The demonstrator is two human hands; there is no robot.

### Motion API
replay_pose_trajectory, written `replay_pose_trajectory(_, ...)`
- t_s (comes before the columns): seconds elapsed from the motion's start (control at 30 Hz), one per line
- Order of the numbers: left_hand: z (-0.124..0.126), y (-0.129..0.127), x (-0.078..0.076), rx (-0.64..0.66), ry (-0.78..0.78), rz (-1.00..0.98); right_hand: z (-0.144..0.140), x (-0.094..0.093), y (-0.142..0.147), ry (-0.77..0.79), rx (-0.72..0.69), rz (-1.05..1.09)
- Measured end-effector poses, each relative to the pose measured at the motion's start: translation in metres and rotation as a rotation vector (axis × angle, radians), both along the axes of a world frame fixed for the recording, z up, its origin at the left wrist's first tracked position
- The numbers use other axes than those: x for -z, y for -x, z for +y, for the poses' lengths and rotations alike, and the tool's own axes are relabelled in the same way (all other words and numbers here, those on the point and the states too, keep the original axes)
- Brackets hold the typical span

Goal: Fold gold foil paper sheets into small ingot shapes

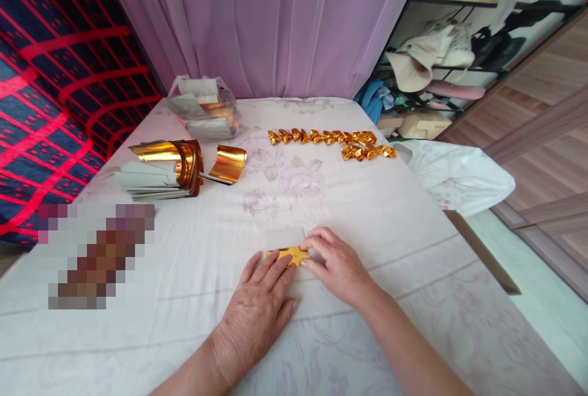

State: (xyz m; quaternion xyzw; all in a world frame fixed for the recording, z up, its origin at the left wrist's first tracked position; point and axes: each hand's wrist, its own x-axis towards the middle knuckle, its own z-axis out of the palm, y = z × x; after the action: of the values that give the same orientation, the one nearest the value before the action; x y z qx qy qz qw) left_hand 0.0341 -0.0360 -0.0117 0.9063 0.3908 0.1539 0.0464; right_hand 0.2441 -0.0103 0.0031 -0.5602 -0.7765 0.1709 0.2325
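A small sheet of gold foil paper (298, 255) lies on the cloth in front of me, with a pale, unfoiled part (282, 238) showing along its far side. My left hand (257, 298) rests palm down, its outstretched fingertips pressing on the near left of the sheet. At the right end of the sheet, my right hand (337, 264) grips the edge between thumb and fingers. Part of the foil is hidden beneath my left fingertips.
A stack of gold foil sheets (188, 166) and one loose curled sheet (228, 164) lie left. Behind them sits a plastic bag of paper (206, 108). Rows of folded gold pieces (321, 137) lie far right. A blurred-out patch (101, 258) covers something left. Shelves (459, 65) stand right.
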Motion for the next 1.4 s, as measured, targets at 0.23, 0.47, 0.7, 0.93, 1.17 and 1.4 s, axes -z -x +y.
replay_pose_trajectory(0.23, 0.001, 0.001, 0.001, 0.023, -0.065, 0.056, 0.002, 0.002, -0.010, 0.088, -0.069, 0.152)
replay_pose_trajectory(0.47, 0.003, 0.000, 0.003, 0.016, -0.052, 0.015, 0.008, 0.008, -0.018, 0.044, -0.017, 0.310)
replay_pose_trajectory(0.7, 0.004, -0.001, 0.004, 0.005, 0.002, 0.011, 0.003, 0.006, 0.021, -0.072, 0.144, 0.413)
replay_pose_trajectory(0.93, 0.005, 0.000, 0.005, 0.007, 0.005, 0.017, 0.008, 0.024, 0.033, -0.129, 0.123, 0.145)
replay_pose_trajectory(1.17, 0.008, 0.007, 0.008, 0.062, -0.033, 0.017, 0.005, 0.027, 0.030, -0.186, 0.076, 0.097)
replay_pose_trajectory(1.4, 0.008, 0.024, 0.008, 0.037, -0.039, 0.071, 0.003, 0.027, 0.031, -0.215, 0.059, 0.065)
